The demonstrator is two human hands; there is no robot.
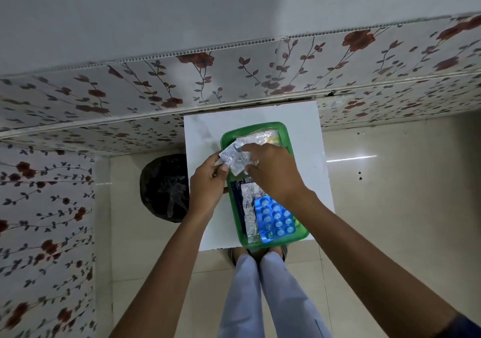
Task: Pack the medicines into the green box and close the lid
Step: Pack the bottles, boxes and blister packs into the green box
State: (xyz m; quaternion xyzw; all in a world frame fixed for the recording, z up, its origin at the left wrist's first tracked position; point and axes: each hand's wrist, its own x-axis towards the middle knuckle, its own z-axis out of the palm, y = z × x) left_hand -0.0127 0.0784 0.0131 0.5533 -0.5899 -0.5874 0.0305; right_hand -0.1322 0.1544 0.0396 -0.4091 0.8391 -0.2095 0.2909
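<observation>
Rectangular green plastic box (263, 242) sits on white tabletop (203, 129). Above its left rim, left hand (207, 184) and right hand (273, 171) both pinch silver foil blister strips (235, 159). Blue blister pack (276, 219) already inside. Risk: loose strips overhanging the rim could block the lid.

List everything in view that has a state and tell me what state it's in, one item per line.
green box: open, no lid on it, partly filled.
silver blister strip: held over the box by both hands.
blue blister pack: lying in the box.
left hand: pinching the strip's edge.
right hand: gripping the strip from above.
black bin: open, bag-lined.
</observation>
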